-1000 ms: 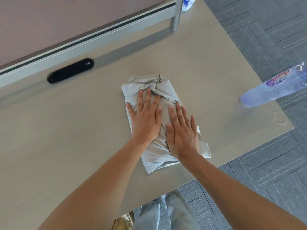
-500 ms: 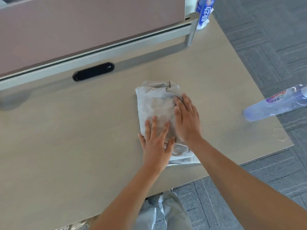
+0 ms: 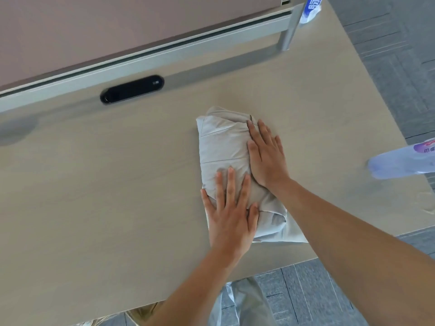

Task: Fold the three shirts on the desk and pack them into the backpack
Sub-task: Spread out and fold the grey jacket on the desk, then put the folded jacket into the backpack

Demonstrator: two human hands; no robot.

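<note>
I'm pressing down on the folded shirt [image 3: 223, 147], a pale grey bundle lying on the desk [image 3: 94, 196] toward its right half, close to the near edge. My left hand [image 3: 231, 215] is lying flat on the near end of it, fingers straight and slightly spread, palm partly on the wood. My right hand [image 3: 266, 156] is flat along the bundle's right side, fingers together and pointing away from me, holding nothing, just weighing the cloth down.

This fabric is looking thin, soft and light, and I'm judging it to be springy too: the near corner under my wrists is puffing up in loose creases instead of lying flat. Let go carelessly and the folds are likely opening again. So I'm thinking the way to lift it is from both long sides, fingers sliding under, thumbs on top, pinching all layers together, never by one loose flap.

The backpack isn't showing anywhere I'm looking, and neither are other shirts. A plastic bottle [image 3: 404, 161] is lying blurred at the desk's right edge, possibly overhanging it, hard to say. A black oval grommet [image 3: 131, 89] is sitting further back near the partition [image 3: 117, 31].
</note>
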